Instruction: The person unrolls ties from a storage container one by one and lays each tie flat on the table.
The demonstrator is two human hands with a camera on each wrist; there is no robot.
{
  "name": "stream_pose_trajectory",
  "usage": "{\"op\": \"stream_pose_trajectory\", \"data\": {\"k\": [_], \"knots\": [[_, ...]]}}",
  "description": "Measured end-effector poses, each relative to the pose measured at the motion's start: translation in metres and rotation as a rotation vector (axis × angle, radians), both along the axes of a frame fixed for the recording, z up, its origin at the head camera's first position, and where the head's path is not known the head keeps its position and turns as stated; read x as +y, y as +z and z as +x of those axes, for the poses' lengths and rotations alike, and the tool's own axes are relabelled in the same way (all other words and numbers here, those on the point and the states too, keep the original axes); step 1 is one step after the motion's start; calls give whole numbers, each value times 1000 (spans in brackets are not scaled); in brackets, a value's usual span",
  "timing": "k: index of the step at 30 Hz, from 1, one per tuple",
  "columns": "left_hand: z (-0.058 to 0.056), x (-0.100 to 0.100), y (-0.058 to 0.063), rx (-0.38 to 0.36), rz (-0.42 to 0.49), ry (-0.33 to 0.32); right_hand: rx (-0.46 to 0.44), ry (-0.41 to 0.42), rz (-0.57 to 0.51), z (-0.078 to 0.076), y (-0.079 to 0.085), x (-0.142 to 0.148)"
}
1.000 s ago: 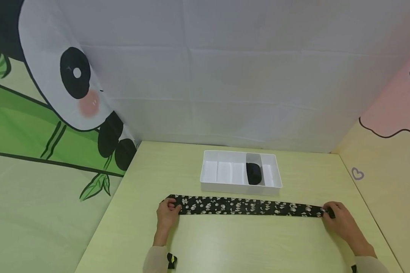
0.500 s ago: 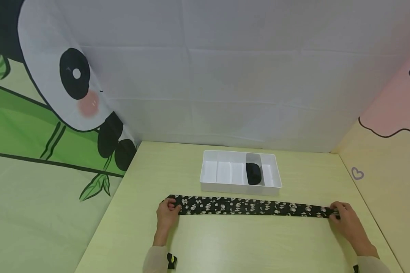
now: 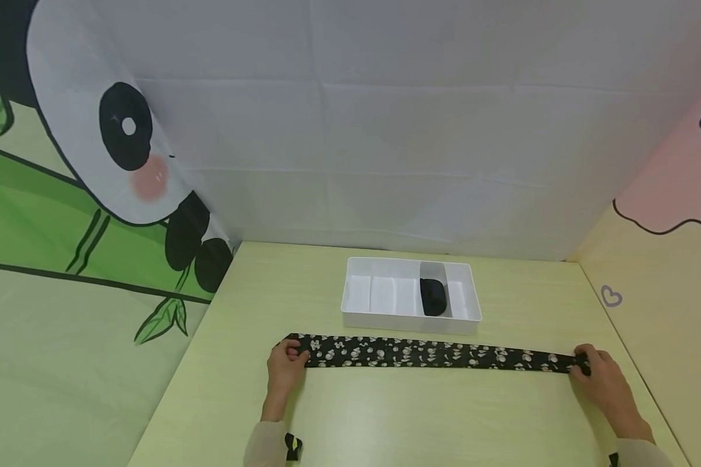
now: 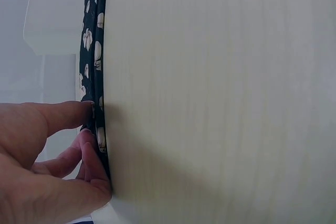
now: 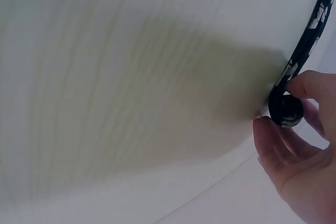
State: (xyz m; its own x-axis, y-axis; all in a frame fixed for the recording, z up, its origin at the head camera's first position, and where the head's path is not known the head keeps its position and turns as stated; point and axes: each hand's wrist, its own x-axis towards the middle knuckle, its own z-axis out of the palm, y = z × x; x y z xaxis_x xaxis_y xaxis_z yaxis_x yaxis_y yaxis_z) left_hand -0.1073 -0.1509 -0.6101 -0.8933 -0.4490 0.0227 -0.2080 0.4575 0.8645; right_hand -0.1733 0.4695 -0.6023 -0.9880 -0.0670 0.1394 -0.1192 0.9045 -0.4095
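A black necktie [image 3: 420,352] with a pale floral print lies stretched flat across the table in the head view, its wide end to the left. My left hand [image 3: 286,366] pinches that wide end between thumb and fingers; in the left wrist view the folded edge [image 4: 98,51] runs up from the fingertips. At the other end, my right hand [image 3: 604,383] grips the narrow part. The right wrist view shows this end wound into a small coil [image 5: 286,110], with the thumb on one side and the fingers curled at the other.
Behind the necktie stands a white divided tray [image 3: 394,321], with a black rolled-up item [image 3: 433,297] in one compartment. The pale table [image 3: 420,421] meets a white wall sheet [image 3: 385,207] at the back and a side panel [image 3: 642,337] at the right.
My right hand has moved a little to the right, and more of the necktie lies flat as the coil unrolls. The left hand stays on the wide end.
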Motion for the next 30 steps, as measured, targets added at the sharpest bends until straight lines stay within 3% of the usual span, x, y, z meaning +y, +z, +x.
{"op": "stream_pose_trajectory", "data": {"k": [6, 15, 20, 30], "knots": [[2, -1, -6, 100, -28, -5, -23, -32, -10, -1, 0, 6], [-1, -2, 1, -27, -12, -2, 9, -66, -23, 0, -3, 12], [0, -1, 2, -33, -16, 2, 27, -79, -33, 1, -2, 14], [-1, -2, 0, -12, -19, -9, -69, -169, -49, 5, 2, 23]]}}
